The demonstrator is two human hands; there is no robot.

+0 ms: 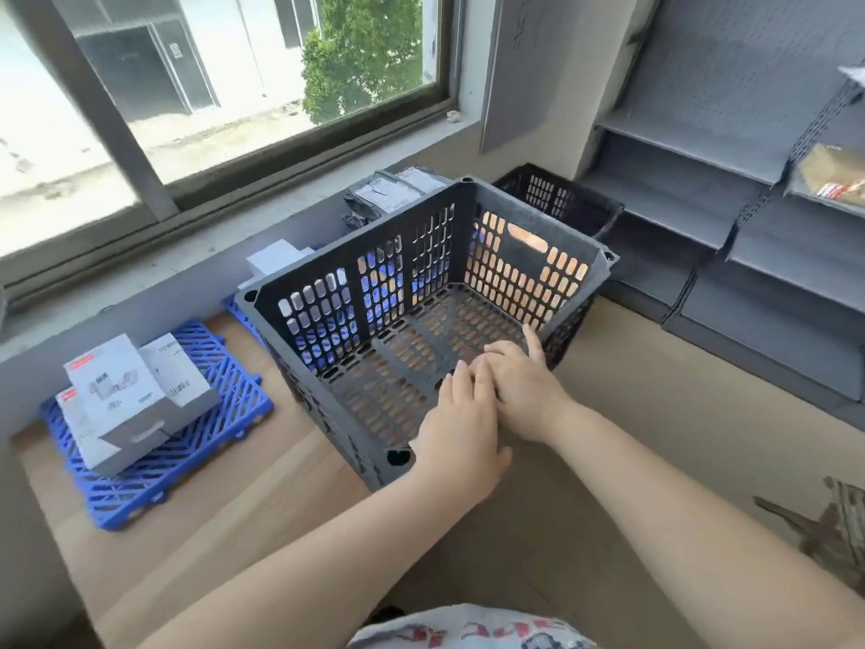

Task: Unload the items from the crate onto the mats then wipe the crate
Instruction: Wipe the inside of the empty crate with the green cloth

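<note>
Together, both hands sat at the near rim of the crate (423, 297), just right of the frame's centre. The left hand (461, 428) lay over the rim with its fingers stretched forward and flat, holding nothing I could see. The right hand (526, 391) rested beside it, touching it, fingers loosely extended toward the crate's floor; no cloth showed under either palm, though the undersides were hidden.

The crate stood on the wooden surface (632, 437), tipped toward the viewer, and looked unloaded: only its slotted floor showed through. It was probably light and stiff, being thin perforated plastic, with a handle slot (528, 239) in its far right wall as the natural grip; the rims would serve too. Its slots could snag a cloth.

At lower left, white boxes (131, 400) were stacked on a blue mat (206, 433). Another blue mat (236, 305) peeked out behind the crate's left corner, with more packages (391, 192) beyond, at upper centre. A second dark crate (561, 201) stood touching or nearly touching the far right corner, crowding that side. Open wood lay right of the crate and in front of it, so turning it that way seemed easiest; the wall under the window (224, 86) hemmed the far side.
</note>
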